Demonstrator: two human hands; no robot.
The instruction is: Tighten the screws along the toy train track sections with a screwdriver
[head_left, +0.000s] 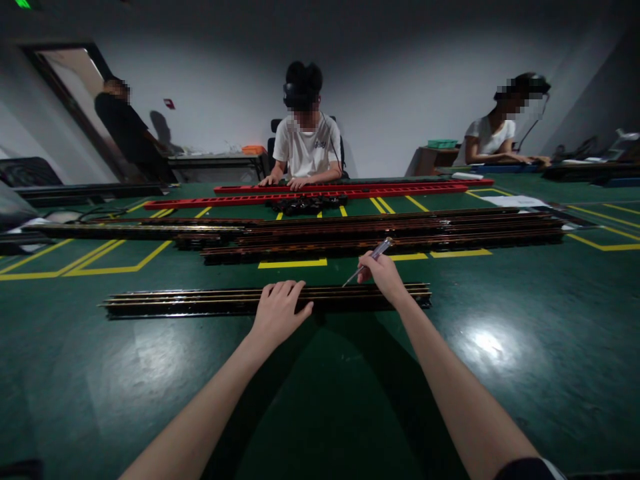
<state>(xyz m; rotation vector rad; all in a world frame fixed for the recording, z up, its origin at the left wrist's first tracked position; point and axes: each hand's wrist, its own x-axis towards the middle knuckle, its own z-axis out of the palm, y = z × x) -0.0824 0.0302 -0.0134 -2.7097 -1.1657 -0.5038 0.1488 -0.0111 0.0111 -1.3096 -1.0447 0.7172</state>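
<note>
A long black bar assembly with brass-coloured strips along it [185, 303] lies crosswise on the green table in front of me. My left hand [281, 305] rests on the middle of this assembly, fingers spread over its top and thumb pointing right. Farther right, my right hand [379, 270] is closed around a screwdriver [383, 248] with a clear handle. The thin shaft slants down to the left, and its tip is close above the assembly; whether it touches cannot be made out.
Beyond lies a pile of similar dark bars [400, 233]. Behind it are red slotted rails [360, 193] and a heap of small black parts [305, 203]. A co-worker [307, 147] sits opposite; other people are at left and right. Yellow tape [293, 264] marks the green table [320, 400].
</note>
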